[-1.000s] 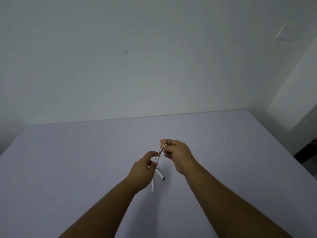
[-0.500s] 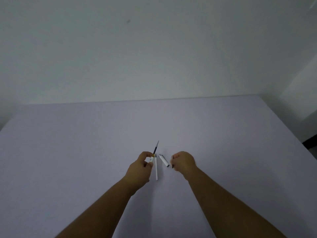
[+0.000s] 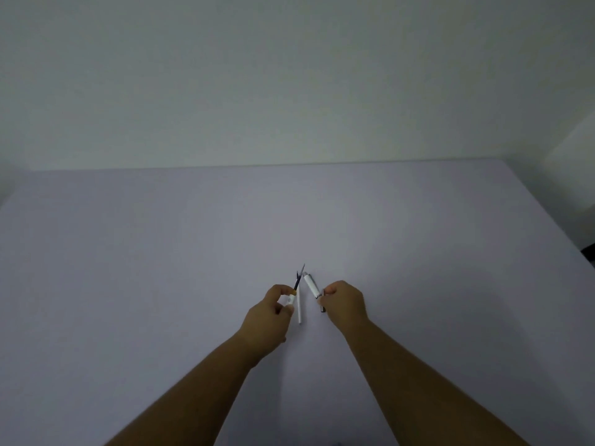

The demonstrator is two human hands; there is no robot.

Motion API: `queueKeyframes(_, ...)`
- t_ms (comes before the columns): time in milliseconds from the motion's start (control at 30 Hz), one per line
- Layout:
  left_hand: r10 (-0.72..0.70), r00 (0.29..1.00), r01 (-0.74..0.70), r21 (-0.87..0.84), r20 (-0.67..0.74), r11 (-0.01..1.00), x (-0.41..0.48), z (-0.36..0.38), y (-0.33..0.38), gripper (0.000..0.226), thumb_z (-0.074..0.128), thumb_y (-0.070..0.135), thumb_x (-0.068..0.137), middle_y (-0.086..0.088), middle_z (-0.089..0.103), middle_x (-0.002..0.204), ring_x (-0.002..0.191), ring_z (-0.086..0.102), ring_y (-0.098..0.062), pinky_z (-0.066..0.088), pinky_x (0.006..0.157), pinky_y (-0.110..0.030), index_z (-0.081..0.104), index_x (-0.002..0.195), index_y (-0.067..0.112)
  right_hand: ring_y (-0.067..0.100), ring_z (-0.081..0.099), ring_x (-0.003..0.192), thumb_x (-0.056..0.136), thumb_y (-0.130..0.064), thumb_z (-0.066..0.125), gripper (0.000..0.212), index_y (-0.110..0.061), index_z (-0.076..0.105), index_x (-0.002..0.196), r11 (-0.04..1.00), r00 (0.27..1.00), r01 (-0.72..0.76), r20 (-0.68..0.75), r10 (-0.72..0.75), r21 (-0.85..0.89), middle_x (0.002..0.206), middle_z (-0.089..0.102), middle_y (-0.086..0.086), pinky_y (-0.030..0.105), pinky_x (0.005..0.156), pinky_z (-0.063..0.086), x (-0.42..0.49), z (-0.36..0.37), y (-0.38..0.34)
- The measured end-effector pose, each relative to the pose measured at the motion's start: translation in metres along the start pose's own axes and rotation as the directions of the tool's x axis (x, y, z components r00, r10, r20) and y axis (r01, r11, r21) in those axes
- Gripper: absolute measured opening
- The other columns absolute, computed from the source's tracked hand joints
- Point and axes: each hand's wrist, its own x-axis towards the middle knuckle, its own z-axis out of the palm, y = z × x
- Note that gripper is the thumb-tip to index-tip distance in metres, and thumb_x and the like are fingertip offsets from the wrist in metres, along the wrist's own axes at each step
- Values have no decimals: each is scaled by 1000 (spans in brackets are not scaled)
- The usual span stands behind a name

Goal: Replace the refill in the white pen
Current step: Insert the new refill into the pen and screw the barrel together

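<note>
My left hand grips the white pen body near its front end, with a dark refill sticking out of it, pointing away and up. A thin white spare refill lies on the table just right of that hand. A short white pen part with a silver end lies beside it, angled toward my right hand. That hand is closed low over the table, with a small dark pen piece showing at its fingertips.
The pale lilac table reaches to a bare wall at the back. Its right edge runs diagonally toward me, with a dark gap beyond it.
My hands have separated: the right hand pulled the small piece off the pen and dropped to the table. The left hand now holds the pen with its dark refill exposed. The view has tilted down.
</note>
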Motion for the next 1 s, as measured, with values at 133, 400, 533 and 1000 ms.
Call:
queueKeyframes(133, -7, 1000, 7, 11, 8, 1000, 1, 2, -1, 20, 40, 25, 96, -1, 57, 85, 74, 58, -19, 52, 56, -20, 45, 114, 34, 12, 49, 50, 80, -16, 64, 16, -11, 60, 65, 1000, 1000, 7, 22, -8, 22, 56, 57, 1, 22, 49, 39, 1, 1, 0)
queueKeyframes(400, 15, 1000, -15, 14, 7, 1000, -1, 6, 0, 21, 40, 23, 96, -3, 56, 80, 68, 57, -19, 54, 62, -26, 47, 113, 32, 26, 60, 107, 89, -14, 52, 25, -7, 66, 109, 997, 1000, 1, -14, 1, 76, 114, 68, 12, 25, 87, 44, -2, -2, 6)
queueKeyframes(533, 23, 1000, -23, 18, 11, 1000, -1, 8, 2, 21, 40, 23, 96, -4, 56, 80, 69, 56, -19, 53, 59, -24, 47, 115, 30, 29, 58, 113, 92, -15, 47, 27, -6, 63, 113, 998, 1000, 3, 5, -3, 62, 119, 65, 14, 32, 98, 44, -2, -6, 10)
queueKeyframes(1000, 0, 1000, -1, 17, 27, 1000, 13, 16, 9, 22, 44, 25, 96, -2, 59, 82, 69, 57, -16, 52, 55, -18, 47, 117, 30, 12, 50, 55, 82, -21, 62, 17, -12, 67, 67, 783, 992, -69, 125, -11, 618, 59, 58, 0, 24, 55, 42, 3, -16, -20)
